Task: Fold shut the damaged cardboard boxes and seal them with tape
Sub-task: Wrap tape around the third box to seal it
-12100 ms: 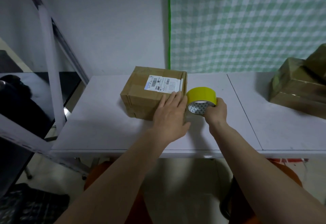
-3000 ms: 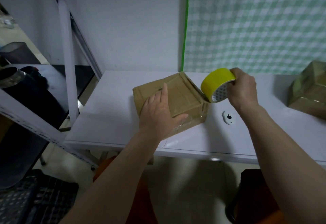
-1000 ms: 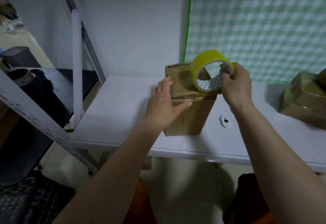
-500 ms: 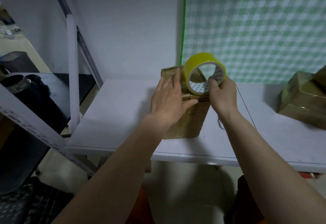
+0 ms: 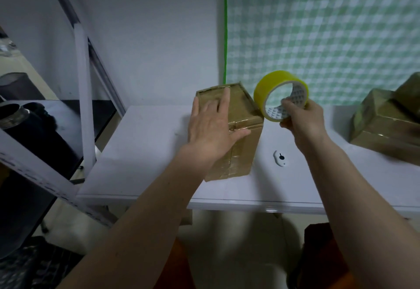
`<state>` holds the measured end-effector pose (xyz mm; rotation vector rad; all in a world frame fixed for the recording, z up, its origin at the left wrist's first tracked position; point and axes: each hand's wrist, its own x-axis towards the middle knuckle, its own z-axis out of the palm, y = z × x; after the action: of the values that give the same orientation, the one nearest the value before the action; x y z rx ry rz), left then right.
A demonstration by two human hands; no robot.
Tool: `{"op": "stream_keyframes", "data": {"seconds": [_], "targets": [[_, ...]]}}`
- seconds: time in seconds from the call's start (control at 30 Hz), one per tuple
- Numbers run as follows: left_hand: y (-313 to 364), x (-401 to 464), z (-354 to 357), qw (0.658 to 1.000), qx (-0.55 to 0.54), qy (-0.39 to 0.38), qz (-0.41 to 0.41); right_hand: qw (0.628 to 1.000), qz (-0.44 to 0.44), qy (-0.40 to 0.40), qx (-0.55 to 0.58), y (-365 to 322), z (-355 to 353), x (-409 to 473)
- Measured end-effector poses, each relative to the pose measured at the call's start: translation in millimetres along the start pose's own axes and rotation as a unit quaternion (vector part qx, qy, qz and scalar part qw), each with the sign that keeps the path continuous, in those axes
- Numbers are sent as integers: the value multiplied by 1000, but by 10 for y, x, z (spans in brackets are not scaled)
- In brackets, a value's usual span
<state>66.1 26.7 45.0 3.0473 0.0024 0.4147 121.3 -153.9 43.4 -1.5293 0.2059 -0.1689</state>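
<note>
A brown cardboard box [image 5: 241, 143] stands on end on the white table [image 5: 145, 152], with clear tape over its seams. My left hand [image 5: 211, 129] lies flat on the box's top face, fingers spread, thumb over the near edge. My right hand [image 5: 302, 120] grips a roll of yellow tape [image 5: 279, 93] in the air, just right of the box's top right corner. Whether a strip of tape runs from the roll to the box cannot be told.
A small white cutter [image 5: 280, 158] lies on the table right of the box. Taped cardboard boxes [image 5: 386, 125] are stacked at the far right. A white metal shelf frame [image 5: 83, 97] stands at the left. A green checked cloth [image 5: 329, 27] hangs behind.
My right hand has carried the tape roll to the right, off the box's top. My left hand has slid flatter onto the top face. The box stays on end.
</note>
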Motion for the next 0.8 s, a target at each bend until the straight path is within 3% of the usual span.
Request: {"op": "stream_keyframes", "data": {"seconds": [0.2, 0.33, 0.5, 0.6, 0.8], "targets": [[231, 128, 2, 1000, 23, -8, 9, 989, 81, -34, 118, 101, 106, -86], [156, 134, 46, 998, -12, -59, 22, 993, 53, -36, 95, 2, 83, -59], [164, 112, 69, 998, -7, -66, 17, 998, 24, -22, 58, -69, -47, 86], [163, 110, 88, 997, -6, -80, 13, 998, 43, 13, 49, 62, -191, 187], [158, 102, 66, 995, -14, -96, -4, 990, 102, -14, 95, 261, -193, 209]]}}
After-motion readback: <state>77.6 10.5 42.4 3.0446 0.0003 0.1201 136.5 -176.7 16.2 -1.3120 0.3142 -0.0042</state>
